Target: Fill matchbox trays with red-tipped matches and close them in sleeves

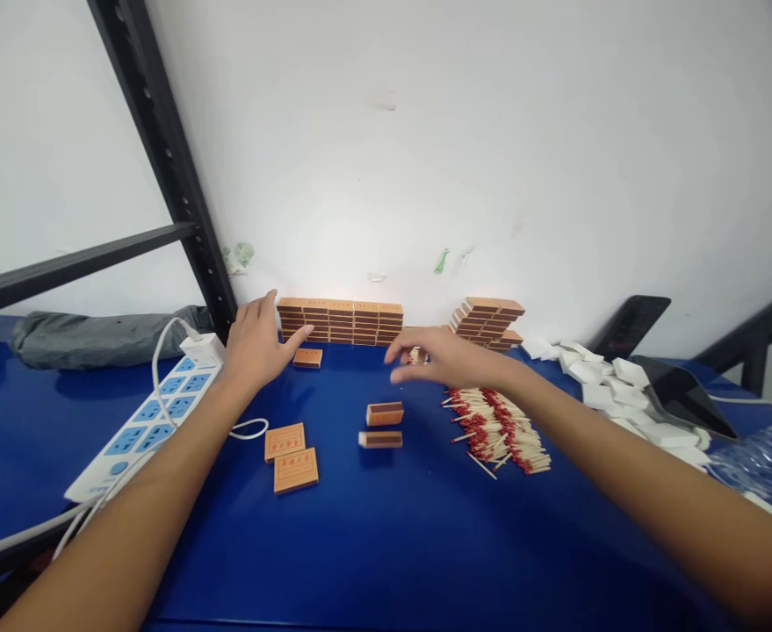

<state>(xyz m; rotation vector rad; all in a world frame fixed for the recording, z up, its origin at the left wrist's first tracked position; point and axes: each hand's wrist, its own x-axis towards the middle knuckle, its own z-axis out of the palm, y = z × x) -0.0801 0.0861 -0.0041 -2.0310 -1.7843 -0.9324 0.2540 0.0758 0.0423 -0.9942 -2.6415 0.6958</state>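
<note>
Stacked matchboxes form a low wall against the white wall. My left hand is at the left end of this row, thumb and fingers apart, holding nothing. A single matchbox lies just below its thumb. My right hand hovers over the table right of the row, fingers curved and apart; a small matchbox with match ends is partly hidden behind it. Two matchboxes on their sides stand in the middle. Two flat orange boxes lie at the left. Loose red-tipped matches are heaped below my right forearm.
Another matchbox stack leans out at the back right. White paper pieces, a black phone, a tablet and clear plastic are farther right. At left are a power strip, white cables and a grey bundle.
</note>
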